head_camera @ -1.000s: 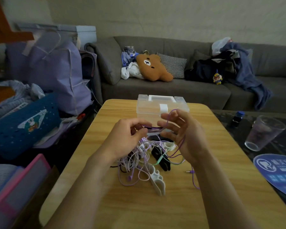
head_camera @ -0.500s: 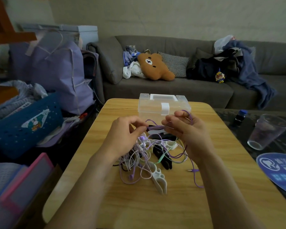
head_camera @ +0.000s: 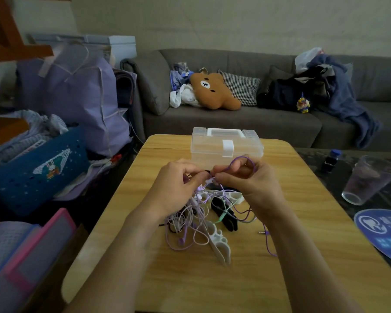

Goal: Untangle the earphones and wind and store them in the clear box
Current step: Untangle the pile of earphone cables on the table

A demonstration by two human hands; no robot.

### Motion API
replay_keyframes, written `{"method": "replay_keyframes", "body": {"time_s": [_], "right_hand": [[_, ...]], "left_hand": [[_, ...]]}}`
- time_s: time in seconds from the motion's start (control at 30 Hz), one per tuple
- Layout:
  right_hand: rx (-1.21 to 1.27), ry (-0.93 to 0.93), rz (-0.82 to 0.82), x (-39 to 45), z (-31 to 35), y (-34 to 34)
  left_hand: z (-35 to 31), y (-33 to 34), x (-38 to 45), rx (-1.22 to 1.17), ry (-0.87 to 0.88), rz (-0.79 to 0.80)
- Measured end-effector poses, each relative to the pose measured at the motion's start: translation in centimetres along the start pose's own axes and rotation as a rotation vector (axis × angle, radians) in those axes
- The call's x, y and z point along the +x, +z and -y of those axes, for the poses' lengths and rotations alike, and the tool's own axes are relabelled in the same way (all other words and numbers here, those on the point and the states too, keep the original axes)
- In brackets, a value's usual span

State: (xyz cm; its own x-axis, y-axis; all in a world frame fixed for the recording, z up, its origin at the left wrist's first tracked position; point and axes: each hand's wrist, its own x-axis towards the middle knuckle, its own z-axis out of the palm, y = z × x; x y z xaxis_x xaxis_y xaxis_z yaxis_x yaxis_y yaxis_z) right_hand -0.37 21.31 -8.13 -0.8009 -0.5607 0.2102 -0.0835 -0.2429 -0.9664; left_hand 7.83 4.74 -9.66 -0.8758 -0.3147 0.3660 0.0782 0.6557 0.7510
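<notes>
A tangle of purple, white and green earphone cables (head_camera: 196, 224) lies on the wooden table (head_camera: 303, 256), mixed with white cord winders (head_camera: 220, 241) and a black one (head_camera: 224, 214). My left hand (head_camera: 178, 184) and my right hand (head_camera: 246, 179) are raised above the pile, fingertips almost meeting, both pinching a purple cable. That cable loops up over my right fingers and trails down to a jack plug (head_camera: 263, 232) on the table. The clear box (head_camera: 226, 146), lid closed with a white latch, stands just behind my hands.
A clear plastic cup (head_camera: 368, 179) and a small dark bottle (head_camera: 332, 159) stand on a dark side table at the right, near a blue round fan (head_camera: 384, 231). A grey sofa with a bear cushion (head_camera: 212, 91) is behind. Bags and a pink-edged bin crowd the left.
My hands have come closer together, until the fingertips nearly touch. The purple loop over my right fingers has risen a little. The pile on the table has hardly moved.
</notes>
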Motion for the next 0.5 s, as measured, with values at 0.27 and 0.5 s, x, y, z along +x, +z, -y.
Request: {"method": "replay_keyframes", "body": {"time_s": [0.27,0.5], "right_hand": [[-0.120,0.005,-0.039,-0.03,-0.11,0.04],[-0.002,0.039,-0.092,-0.12,0.14,-0.21]], "left_hand": [[-0.32,-0.24,-0.32,-0.158,-0.061,0.132],[-0.35,-0.36,-0.30,-0.111,-0.071,0.039]]}}
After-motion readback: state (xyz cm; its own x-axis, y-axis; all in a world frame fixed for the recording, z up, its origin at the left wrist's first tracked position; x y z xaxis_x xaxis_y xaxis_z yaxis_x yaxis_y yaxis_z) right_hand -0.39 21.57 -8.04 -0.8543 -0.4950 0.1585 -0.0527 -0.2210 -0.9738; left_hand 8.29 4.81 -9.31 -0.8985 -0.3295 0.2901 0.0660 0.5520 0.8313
